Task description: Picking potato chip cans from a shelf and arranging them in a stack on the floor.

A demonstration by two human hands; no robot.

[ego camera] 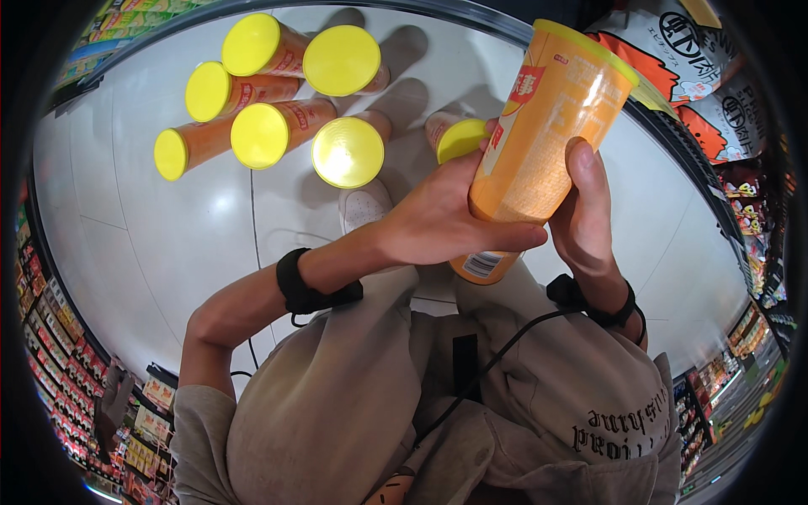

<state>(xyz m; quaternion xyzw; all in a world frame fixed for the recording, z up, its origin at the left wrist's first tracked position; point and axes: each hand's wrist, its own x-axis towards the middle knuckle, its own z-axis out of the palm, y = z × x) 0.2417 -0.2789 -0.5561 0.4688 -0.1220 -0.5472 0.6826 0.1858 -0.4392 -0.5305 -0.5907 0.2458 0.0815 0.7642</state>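
Note:
Both my hands hold an orange snack canister (543, 126) with a yellow plastic lid, tilted with its lid up and to the right. My left hand (435, 214) wraps round its lower part, thumb across the front. On the canister's right side rests my right hand (584, 202), thumb against the wall. Several similar canisters with yellow lids (260, 136) stand in a group on the tiled floor at the upper left. One more canister (464, 139) stands behind my left hand, partly hidden by it.
Black-edged shelving with bagged prawn snacks (669, 57) runs along the right. More shelf goods (120, 19) show at the upper left, and stocked shelves (63, 379) line the lower left. A white shoe (363, 205) is on the floor near the canisters. A black cable (505, 360) crosses my lap.

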